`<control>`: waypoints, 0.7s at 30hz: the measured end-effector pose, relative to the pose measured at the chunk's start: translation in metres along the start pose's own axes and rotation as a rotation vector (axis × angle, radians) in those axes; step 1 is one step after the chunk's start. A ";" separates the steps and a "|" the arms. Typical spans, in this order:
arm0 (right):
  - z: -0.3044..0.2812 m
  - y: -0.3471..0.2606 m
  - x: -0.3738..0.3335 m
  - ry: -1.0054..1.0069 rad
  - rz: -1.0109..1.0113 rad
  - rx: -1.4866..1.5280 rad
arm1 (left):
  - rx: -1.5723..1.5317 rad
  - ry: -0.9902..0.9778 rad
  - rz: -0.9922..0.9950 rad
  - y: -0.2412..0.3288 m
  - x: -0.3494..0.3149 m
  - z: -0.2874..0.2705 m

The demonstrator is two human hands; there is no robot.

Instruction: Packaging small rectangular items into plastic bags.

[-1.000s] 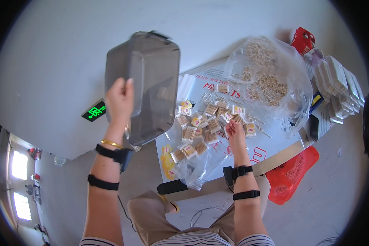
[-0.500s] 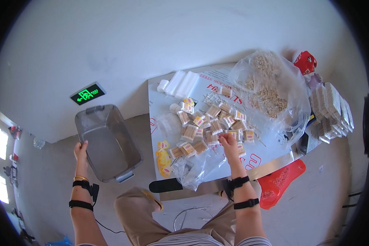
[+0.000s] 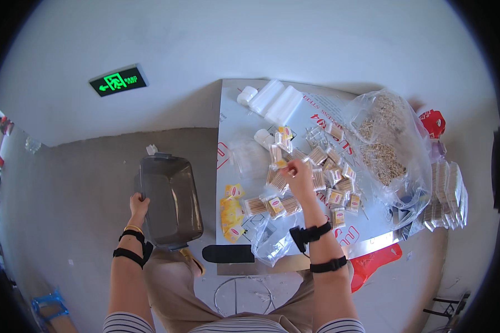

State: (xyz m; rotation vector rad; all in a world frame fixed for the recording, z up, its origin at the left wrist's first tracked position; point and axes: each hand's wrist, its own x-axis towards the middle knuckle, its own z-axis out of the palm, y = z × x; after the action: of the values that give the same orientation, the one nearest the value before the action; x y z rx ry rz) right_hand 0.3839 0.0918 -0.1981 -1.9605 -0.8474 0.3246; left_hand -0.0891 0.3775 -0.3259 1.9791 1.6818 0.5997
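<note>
My left hand (image 3: 139,205) is closed on the left rim of a grey plastic bin (image 3: 169,202), whose visible inside holds nothing. On the table (image 3: 236,119) lies a loose heap of small clear packets of wooden-stick cotton swabs (image 3: 275,205), several with yellow-and-red labels. Over the heap's left part is my right hand (image 3: 299,176), its fingers bent together among the packets. Whether a packet is in them is hard to make out. Yellow printed cards (image 3: 231,213) lie near the table's left edge, beside a crumpled clear bag (image 3: 272,238).
A large clear bag (image 3: 383,144) of loose swabs rests on the table's right side, with stacked packs (image 3: 447,194) beyond it. Rolls of clear film (image 3: 275,102) lie at the back. A black strip (image 3: 228,253) sticks out at the front edge; a red bag (image 3: 375,266) lies below.
My right hand has moved left and away across the heap. With my left hand on its rim, the bin has turned straighter. The whole view has shifted.
</note>
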 end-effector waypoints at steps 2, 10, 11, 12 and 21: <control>0.024 -0.006 -0.012 -0.254 0.000 0.031 | 0.010 0.046 0.076 0.004 0.000 0.029; 0.089 -0.048 -0.042 -0.556 -0.115 -0.302 | 0.197 -0.202 -0.127 -0.009 -0.005 0.073; 0.085 -0.050 -0.043 -0.421 -0.243 -0.356 | 0.184 -0.213 -0.124 -0.012 -0.007 0.079; 0.080 -0.054 -0.045 -0.285 -0.373 -0.408 | 0.181 -0.200 -0.148 -0.011 -0.008 0.083; -0.028 -0.023 -0.088 -0.093 -0.131 -0.321 | 0.180 -0.281 -0.260 -0.023 -0.009 0.118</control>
State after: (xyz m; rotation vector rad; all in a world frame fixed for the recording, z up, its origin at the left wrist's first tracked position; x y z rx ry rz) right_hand 0.3252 0.0211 -0.1737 -2.1829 -1.1400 0.2132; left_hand -0.0371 0.3632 -0.4343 1.8180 1.8218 0.0753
